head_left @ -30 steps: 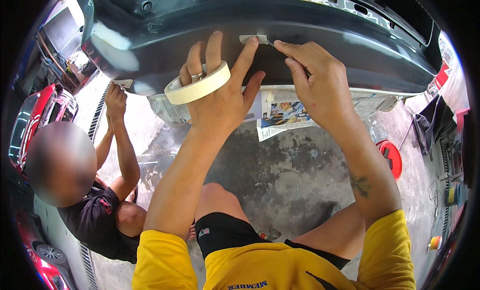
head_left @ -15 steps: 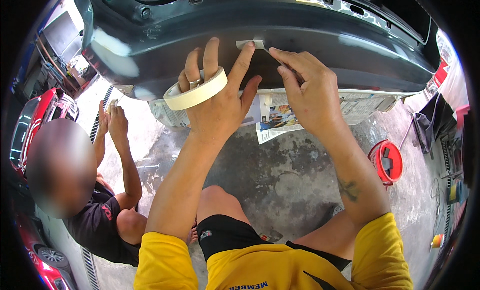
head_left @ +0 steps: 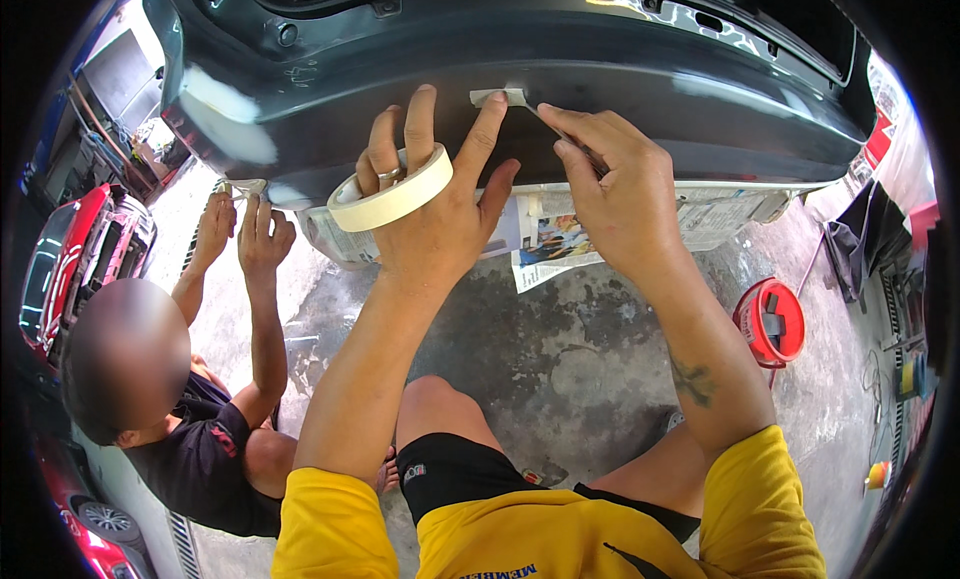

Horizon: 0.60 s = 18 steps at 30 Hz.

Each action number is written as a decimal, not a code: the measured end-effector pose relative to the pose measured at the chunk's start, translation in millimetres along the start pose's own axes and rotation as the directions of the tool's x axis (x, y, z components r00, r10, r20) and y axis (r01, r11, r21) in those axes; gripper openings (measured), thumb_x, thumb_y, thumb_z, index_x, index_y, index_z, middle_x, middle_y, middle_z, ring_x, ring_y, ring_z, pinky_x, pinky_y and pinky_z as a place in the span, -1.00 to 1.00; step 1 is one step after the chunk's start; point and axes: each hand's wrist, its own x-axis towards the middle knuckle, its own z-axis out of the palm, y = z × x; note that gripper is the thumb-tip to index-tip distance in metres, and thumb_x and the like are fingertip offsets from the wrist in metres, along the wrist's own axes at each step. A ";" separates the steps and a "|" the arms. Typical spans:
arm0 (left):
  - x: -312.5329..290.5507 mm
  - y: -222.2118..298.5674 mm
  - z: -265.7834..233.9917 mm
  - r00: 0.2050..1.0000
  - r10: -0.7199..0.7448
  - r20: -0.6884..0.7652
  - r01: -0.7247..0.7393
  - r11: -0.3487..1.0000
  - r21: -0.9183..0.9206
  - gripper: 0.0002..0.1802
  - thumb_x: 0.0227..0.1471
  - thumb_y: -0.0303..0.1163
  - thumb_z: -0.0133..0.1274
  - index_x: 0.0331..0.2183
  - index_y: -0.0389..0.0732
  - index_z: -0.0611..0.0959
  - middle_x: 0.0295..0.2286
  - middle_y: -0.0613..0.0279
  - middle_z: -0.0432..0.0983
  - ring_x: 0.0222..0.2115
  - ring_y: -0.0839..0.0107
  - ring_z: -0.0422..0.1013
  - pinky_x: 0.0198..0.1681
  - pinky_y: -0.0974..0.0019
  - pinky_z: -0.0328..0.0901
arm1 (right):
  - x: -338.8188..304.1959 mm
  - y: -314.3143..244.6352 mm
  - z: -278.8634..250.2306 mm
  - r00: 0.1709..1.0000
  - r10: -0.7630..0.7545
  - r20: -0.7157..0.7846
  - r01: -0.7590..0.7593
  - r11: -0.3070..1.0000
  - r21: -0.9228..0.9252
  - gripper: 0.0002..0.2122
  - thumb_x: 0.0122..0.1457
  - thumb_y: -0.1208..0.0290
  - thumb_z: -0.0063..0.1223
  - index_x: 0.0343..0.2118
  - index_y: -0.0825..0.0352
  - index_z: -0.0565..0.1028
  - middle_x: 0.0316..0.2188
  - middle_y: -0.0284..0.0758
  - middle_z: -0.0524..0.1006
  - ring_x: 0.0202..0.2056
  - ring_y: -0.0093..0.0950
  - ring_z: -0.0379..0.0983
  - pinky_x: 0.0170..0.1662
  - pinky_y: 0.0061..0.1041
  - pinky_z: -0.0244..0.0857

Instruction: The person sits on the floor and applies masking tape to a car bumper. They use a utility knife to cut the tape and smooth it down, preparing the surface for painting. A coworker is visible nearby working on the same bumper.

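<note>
A dark grey car bumper (head_left: pixel 630 94) spans the top of the view. My left hand (head_left: pixel 432 224) has its fingers spread, with a roll of cream masking tape (head_left: pixel 405 204) hung around some of them. Its index fingertip presses a short pale strip of tape (head_left: pixel 482 97) against the bumper. To the right, my right hand (head_left: pixel 628 194) pinches a thin, slender tool (head_left: pixel 546 117) between thumb and fingers; the tool's tip points to the strip's right end. Most of the tool is hidden by the hand, so its kind cannot be made out.
Newspaper sheets (head_left: pixel 555 229) hang below the bumper. At left a co-worker crouches, both hands (head_left: pixel 262 241) raised to the bumper's lower corner. A red bucket (head_left: pixel 785 329) stands on the stained concrete floor (head_left: pixel 520 359) at right. A red car (head_left: pixel 65 254) is at far left.
The co-worker's hands have moved up to the bumper's left lower corner. My index finger stays on the strip and my right hand keeps its pinch, with only slight shifts.
</note>
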 end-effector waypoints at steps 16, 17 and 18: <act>1.8 -0.8 -0.5 1.000 0.005 0.002 -0.005 1.000 -0.014 -0.26 0.06 0.08 0.41 0.28 0.41 0.61 0.25 0.07 0.32 0.21 -0.07 0.23 0.15 -0.12 0.22 | -9.6 -3.3 10.9 0.991 0.130 -0.042 -0.126 0.987 0.097 -0.71 0.30 0.62 0.18 0.06 0.31 0.70 -0.28 -0.16 0.66 -0.43 -0.30 0.54 -0.27 -0.38 0.43; 2.3 -1.2 0.5 1.000 0.009 -0.010 -0.010 1.000 -0.013 -0.28 0.07 0.09 0.39 0.27 0.41 0.61 0.25 0.08 0.32 0.19 -0.08 0.24 0.12 -0.13 0.23 | -10.9 -3.7 13.0 0.987 0.157 -0.043 -0.151 0.982 0.115 -0.70 0.30 0.62 0.18 0.06 0.31 0.70 -0.28 -0.16 0.66 -0.42 -0.31 0.54 -0.27 -0.40 0.43; 2.6 -1.6 1.4 1.000 0.014 -0.021 -0.014 1.000 -0.013 -0.30 0.08 0.11 0.37 0.26 0.41 0.62 0.24 0.09 0.32 0.18 -0.08 0.25 0.09 -0.13 0.24 | -12.6 -3.8 15.4 0.985 0.168 -0.051 -0.160 0.979 0.123 -0.69 0.31 0.62 0.19 0.08 0.28 0.70 -0.27 -0.22 0.65 -0.42 -0.41 0.49 -0.27 -0.45 0.41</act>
